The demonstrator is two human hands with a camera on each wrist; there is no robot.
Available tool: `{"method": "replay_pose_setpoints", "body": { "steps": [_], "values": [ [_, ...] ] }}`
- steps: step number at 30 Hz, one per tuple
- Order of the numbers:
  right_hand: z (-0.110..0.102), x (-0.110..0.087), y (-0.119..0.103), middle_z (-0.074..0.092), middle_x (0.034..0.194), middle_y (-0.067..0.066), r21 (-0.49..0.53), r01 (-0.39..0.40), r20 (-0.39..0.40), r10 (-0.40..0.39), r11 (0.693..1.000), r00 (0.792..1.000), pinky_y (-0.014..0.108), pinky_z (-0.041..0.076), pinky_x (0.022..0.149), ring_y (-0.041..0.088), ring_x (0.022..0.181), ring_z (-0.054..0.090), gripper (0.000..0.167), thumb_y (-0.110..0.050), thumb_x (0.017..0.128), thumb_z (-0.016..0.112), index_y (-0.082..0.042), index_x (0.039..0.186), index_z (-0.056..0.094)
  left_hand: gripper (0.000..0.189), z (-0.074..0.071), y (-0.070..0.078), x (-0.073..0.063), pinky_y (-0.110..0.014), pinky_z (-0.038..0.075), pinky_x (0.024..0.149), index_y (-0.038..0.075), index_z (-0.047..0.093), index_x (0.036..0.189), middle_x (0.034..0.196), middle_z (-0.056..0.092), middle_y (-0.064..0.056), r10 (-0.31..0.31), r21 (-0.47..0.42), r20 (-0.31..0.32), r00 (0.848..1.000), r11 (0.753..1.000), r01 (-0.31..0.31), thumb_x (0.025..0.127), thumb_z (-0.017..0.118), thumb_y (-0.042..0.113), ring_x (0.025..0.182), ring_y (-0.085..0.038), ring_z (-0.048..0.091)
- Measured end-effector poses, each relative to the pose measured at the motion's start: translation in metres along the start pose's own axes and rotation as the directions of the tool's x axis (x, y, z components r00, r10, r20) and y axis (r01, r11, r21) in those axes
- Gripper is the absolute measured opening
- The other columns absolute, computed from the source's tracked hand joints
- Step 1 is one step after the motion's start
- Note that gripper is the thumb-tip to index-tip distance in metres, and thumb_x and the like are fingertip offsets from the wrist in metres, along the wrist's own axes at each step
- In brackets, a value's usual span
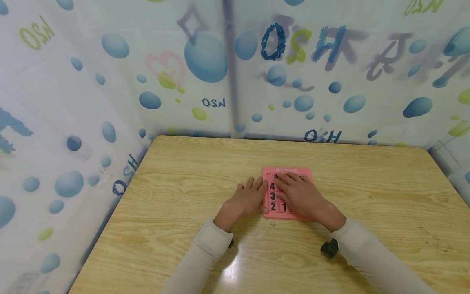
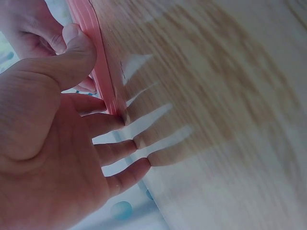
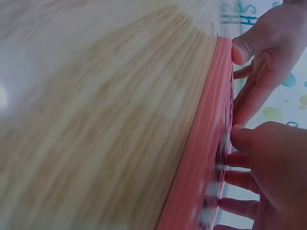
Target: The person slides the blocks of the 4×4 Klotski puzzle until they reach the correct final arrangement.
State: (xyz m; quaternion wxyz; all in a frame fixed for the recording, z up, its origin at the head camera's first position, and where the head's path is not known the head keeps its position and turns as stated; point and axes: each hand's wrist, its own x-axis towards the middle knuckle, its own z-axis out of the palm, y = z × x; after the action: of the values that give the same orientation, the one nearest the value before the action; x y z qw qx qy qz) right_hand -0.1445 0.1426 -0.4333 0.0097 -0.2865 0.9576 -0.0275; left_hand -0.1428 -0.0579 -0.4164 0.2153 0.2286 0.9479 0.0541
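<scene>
A pink number slide puzzle (image 1: 280, 215) lies flat on the table, with black-numbered tiles such as 4, 3, 2 and 1 showing at its left. My left hand (image 1: 247, 200) is at the puzzle's left side, fingers spread and mostly straight. In the left wrist view its thumb (image 2: 79, 50) rests at the near edge and the fingertips reach down by the corner. Over the tiles lies my right hand (image 1: 299, 196), its fingers (image 3: 240, 179) extended and touching the top face. That hand hides most of the middle and right tiles.
The wood-grain table (image 1: 176, 175) stretches around the puzzle. Small thin marks (image 1: 273, 223) show just in front of it. A patterned curtain (image 1: 165, 114) with blue drops hangs behind and to the left. A black wrist device (image 1: 329, 248) sits at the right cuff.
</scene>
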Motion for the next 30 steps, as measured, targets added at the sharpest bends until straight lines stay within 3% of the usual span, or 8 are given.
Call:
{"method": "replay_pose_setpoints", "body": {
  "steps": [23,30],
  "values": [
    [-0.007,-0.008,0.009,0.048,0.151,0.012,-0.021,-0.027,0.002,0.027,0.999,1.000,0.061,0.038,0.106,0.037,0.137,0.044,0.050,-0.038,0.103,0.051,-0.011,0.144,0.053,0.087,-0.002,0.002,-0.002,-0.052,0.021,0.119,0.013,0.016,0.160,0.167,0.012,-0.008,0.007,-0.030,-0.005,1.000,1.000,-0.007,0.094,0.062,0.045,0.153,-0.032,0.009],
    [-0.007,-0.008,-0.002,0.050,0.149,0.012,-0.025,0.019,-0.014,-0.020,1.000,1.000,0.060,0.036,0.109,0.036,0.138,0.044,0.050,-0.035,0.102,0.054,-0.009,0.144,0.053,0.087,-0.002,0.002,-0.001,-0.052,0.022,0.119,0.013,0.016,0.160,0.166,0.013,-0.008,0.002,-0.022,-0.002,1.000,1.000,-0.002,0.094,0.062,0.046,0.153,-0.032,0.010]
  ]
}}
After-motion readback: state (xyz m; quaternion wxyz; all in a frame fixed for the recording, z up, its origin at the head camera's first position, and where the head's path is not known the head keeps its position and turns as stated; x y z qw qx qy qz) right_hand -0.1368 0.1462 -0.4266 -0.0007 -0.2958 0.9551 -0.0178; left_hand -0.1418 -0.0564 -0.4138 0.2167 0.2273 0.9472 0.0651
